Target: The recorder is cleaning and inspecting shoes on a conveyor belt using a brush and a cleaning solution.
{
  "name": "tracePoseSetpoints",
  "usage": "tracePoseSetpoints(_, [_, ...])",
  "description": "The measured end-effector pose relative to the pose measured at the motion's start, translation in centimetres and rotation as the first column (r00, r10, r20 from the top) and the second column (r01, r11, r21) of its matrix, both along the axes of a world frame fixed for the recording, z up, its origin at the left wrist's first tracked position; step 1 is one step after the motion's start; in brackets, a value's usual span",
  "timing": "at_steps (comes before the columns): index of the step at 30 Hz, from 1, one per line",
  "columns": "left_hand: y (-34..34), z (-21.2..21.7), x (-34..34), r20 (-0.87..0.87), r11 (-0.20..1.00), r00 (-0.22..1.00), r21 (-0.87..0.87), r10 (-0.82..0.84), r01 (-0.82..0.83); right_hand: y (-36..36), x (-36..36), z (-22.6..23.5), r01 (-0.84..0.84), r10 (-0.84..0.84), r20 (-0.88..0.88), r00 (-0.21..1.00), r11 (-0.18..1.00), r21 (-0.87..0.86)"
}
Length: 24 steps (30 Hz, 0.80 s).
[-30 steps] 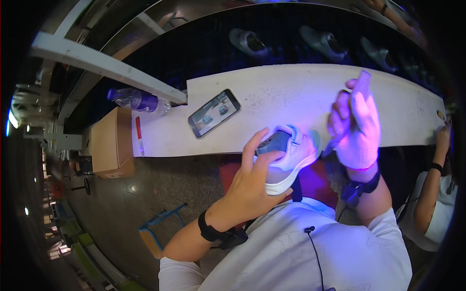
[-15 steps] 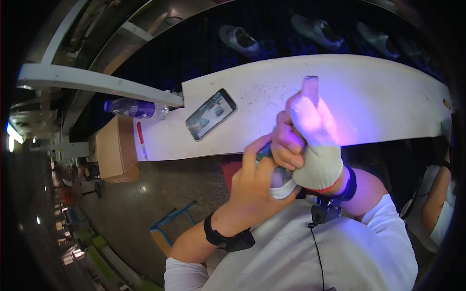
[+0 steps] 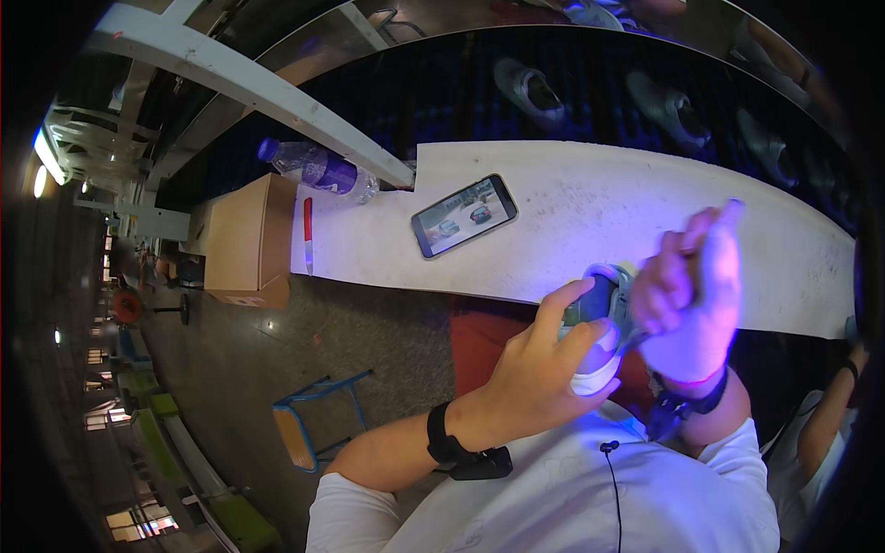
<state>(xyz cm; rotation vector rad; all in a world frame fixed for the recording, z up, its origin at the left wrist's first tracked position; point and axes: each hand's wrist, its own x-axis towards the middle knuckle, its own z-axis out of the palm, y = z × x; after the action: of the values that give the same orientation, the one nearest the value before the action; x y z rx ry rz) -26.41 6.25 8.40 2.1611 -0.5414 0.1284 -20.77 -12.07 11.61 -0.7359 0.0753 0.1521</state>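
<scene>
My left hand grips a shoe with a pale sole edge and a dark inside, held at the table's near edge. Fingers and thumb wrap its side, hiding part of it. Just right of the shoe, my right hand, in a whitish glove that leaves fingers bare, is closed and smeared by motion. A slim pale tool sticks out beyond that fist; its kind is too blurred to make out. Violet light falls over the right hand and the shoe.
On the white table lie a phone with a lit screen and a red-handled knife. A bottle, carton and metal beam are left. Several shoes sit beyond; another person's arm shows right.
My right hand has moved right, away from the shoe, with the tool still in it. More of the shoe now shows in my left hand. The whole view has shifted.
</scene>
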Motion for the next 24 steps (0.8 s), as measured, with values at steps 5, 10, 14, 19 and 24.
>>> tracePoseSetpoints(5, [1.2,-1.6,0.2,0.027,0.995,0.999,-0.093,-0.025,0.028,-10.6,3.2,-4.9,0.374,-0.390,0.206,0.897,0.425,-0.824])
tracePoseSetpoints(10, [3.2,-2.4,1.8,-0.087,0.992,0.995,-0.122,-0.043,0.032,-18.5,3.8,-14.0,0.491,0.180,0.458,0.870,-0.396,-0.776])
tracePoseSetpoints(14, [3.3,-2.5,2.5,-0.099,0.987,0.993,-0.154,-0.057,0.042,-10.7,-0.2,-9.5,0.417,0.441,0.425,0.790,0.121,-0.901])
tracePoseSetpoints(19, [3.4,-2.3,2.2,-0.107,0.989,0.986,-0.084,-0.131,0.122,-6.4,0.4,-10.2,0.538,0.747,0.448,0.491,0.145,-0.831])
tracePoseSetpoints(24, [5.2,-1.9,0.2,0.335,0.939,0.940,-0.294,-0.070,0.175,-9.5,3.8,6.4,0.713,0.591,0.568,0.573,-0.017,-0.701])
